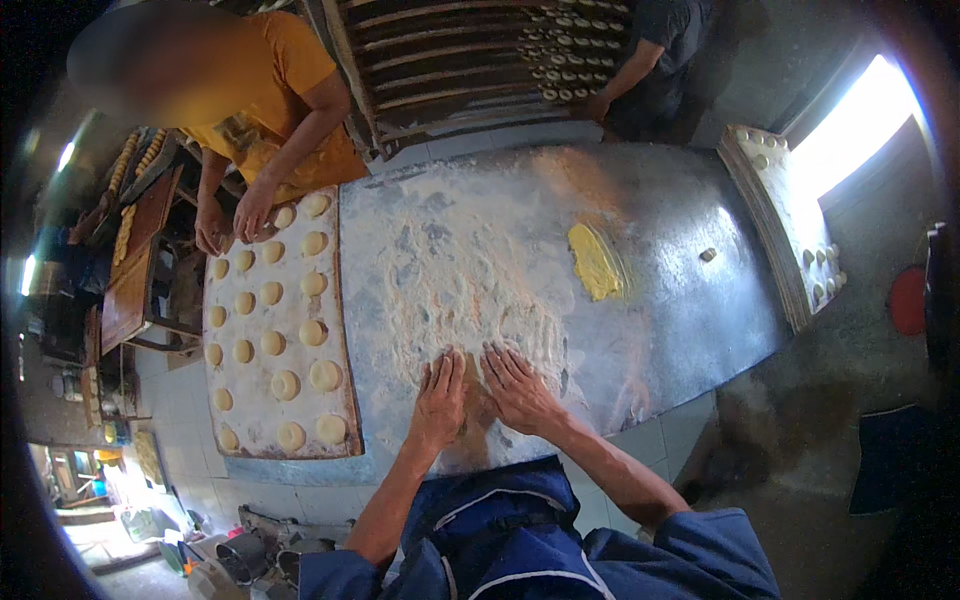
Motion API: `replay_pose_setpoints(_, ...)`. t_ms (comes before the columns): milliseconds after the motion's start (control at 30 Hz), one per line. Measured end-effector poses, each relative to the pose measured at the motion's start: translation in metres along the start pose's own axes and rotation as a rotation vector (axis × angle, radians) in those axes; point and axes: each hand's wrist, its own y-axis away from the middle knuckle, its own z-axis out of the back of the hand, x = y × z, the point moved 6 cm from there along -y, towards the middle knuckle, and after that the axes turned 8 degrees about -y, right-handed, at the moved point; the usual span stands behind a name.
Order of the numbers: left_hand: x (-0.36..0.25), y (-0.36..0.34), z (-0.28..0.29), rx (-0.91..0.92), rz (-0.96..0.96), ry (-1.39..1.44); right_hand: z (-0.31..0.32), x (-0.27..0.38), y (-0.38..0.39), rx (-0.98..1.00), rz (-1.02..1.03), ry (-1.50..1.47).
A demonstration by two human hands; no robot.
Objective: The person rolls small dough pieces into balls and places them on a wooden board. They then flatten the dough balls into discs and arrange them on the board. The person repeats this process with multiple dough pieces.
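My left hand (441, 397) and my right hand (518, 385) lie flat on the metal work table (690, 330), side by side near its front edge. Their fingers are stretched out and point away from me, with nothing held in either. A wide patch of white flour (460, 270) spreads on the table just beyond my fingertips. Between my hands a strip of bare tabletop shows. To the right of the flour sits a smear of yellow fat (595, 260), which looks like butter or margarine. A small lump (708, 254) lies farther right.
On the left, a floured board (265, 390) carries rows of round dough pieces. A person in an orange shirt (290, 80) reaches over it. Behind the table stands a slatted rack (440, 70) with ring-shaped pieces, beside another person's arm (635, 70). Stacked boards (770, 230) stand at the right.
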Motion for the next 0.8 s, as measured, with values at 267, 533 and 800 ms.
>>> replay_pose_setpoints(267,0.032,-0.025,0.003,-0.132,0.102,0.152,0.007,-0.020,-0.020,-0.184,-0.257,0.149)
replay_pose_setpoints(533,0.169,0.123,0.089,-0.195,0.664,0.586,-0.037,0.110,-0.143,0.002,-0.370,-0.465)
replay_pose_setpoints(800,0.334,0.276,0.142,-0.446,1.061,0.409,-0.245,0.312,-0.322,0.412,-0.086,-0.595)
